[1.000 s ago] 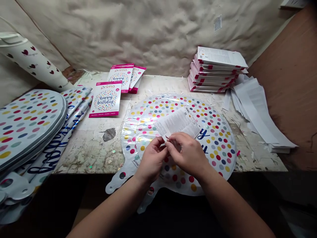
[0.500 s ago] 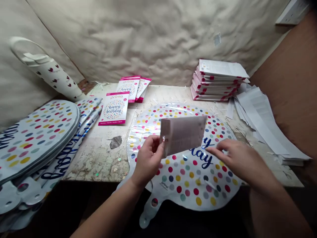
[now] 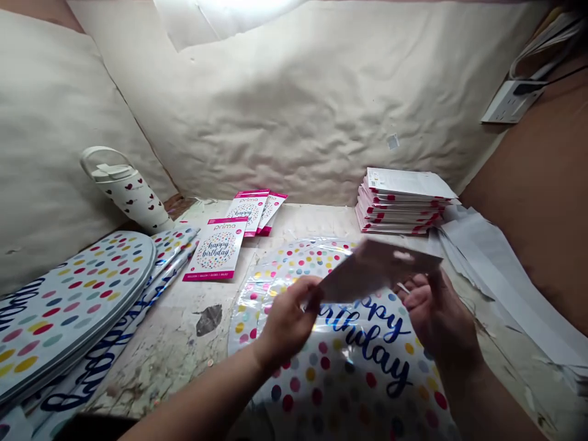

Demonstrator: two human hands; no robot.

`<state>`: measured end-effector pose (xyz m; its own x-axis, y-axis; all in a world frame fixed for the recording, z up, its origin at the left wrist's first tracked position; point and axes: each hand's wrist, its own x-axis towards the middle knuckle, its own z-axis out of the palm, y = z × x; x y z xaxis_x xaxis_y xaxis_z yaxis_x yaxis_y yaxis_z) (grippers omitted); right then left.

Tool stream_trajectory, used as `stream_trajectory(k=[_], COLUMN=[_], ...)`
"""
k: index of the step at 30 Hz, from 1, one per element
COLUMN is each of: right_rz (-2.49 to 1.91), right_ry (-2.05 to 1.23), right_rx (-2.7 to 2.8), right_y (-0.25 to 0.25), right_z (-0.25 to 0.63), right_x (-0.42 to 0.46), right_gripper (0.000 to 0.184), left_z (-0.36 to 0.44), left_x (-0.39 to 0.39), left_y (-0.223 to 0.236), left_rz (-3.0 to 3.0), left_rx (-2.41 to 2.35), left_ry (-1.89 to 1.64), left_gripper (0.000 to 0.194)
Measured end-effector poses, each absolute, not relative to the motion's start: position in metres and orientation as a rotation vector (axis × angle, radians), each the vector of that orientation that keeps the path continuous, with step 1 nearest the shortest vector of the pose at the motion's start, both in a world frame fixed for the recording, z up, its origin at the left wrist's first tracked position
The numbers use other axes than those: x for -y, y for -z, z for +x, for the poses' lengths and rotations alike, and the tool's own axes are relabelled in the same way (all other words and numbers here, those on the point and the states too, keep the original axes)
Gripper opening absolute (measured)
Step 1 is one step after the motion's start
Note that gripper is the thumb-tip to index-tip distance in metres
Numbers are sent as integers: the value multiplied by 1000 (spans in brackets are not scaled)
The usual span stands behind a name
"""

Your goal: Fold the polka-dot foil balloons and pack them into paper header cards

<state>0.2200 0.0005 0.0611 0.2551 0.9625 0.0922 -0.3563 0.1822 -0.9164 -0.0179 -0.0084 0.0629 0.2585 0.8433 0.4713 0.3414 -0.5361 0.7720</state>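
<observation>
**Packet up in both hands, right over the polka-dot balloon**

And here's the person with a flat card packet (image 3: pixel 379 268) lifted between both hands, tilted and a little blurred, directly above a foil balloon (image 3: pixel 353 361). The left hand (image 3: pixel 287 324) has closed on the packet's near end in a firm pinch. The right hand (image 3: pixel 436 321) is half open, its fingers curled up at the far end, and from here you can't tell whether it's really gripping or just supporting. A thin pale sliver (image 3: pixel 403 288) sits just beside those fingers, too small to name.

Under all this, the balloon lies flat on a worn workbench (image 3: pixel 151 373), its coloured dots and blue "Happy Birthday" lettering facing up. Behind it and to the left are three pink-edged Prima packets (image 3: pixel 215 248), one lying apart from the other two. Straight behind its right side is a tall pile of packets (image 3: pixel 404 202), with loose white paper strips (image 3: pixel 496 275) heaped to the balloon's right. Off to its left, a grey scrap (image 3: pixel 209 320) lies on the bench, then comes a stack of folded foil balloons (image 3: pixel 68 306), and beyond that stands a white heart-patterned bottle (image 3: pixel 128 193).
</observation>
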Motion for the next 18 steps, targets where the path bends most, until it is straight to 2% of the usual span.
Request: stream_trajectory(k=[2,4,9,10,12,18], right_rz=[-976,-1080,-1307,-1329,-1370,-1432], right_ry=[-1106,-1135,-1169,-1168,-1174,-1176], right_rx=[828,854,1081,1118,1163,1232], right_y=[-43,-20,20,22,23,24], right_z=[227,231,228,227,226,231], right_x=[-8,-12,-15,-15,-15,-15], right_gripper=[37,39,38,38,39,39], left_z=[-27,-35,-39,-38,-37,-26], left_x=[-33,-87,-209,-224,-243,-248], left_y=[-56,-51,-26,-20,-10,1], left_rz=[2366,2678,2687,2658,2590,2515], left_rx=[-1335,-1640,-1794,-1832,-1902,-1927], left_ry=[-1302,-932,-480,-401,-270,-96], left_gripper=[19,22,17,21,31,37])
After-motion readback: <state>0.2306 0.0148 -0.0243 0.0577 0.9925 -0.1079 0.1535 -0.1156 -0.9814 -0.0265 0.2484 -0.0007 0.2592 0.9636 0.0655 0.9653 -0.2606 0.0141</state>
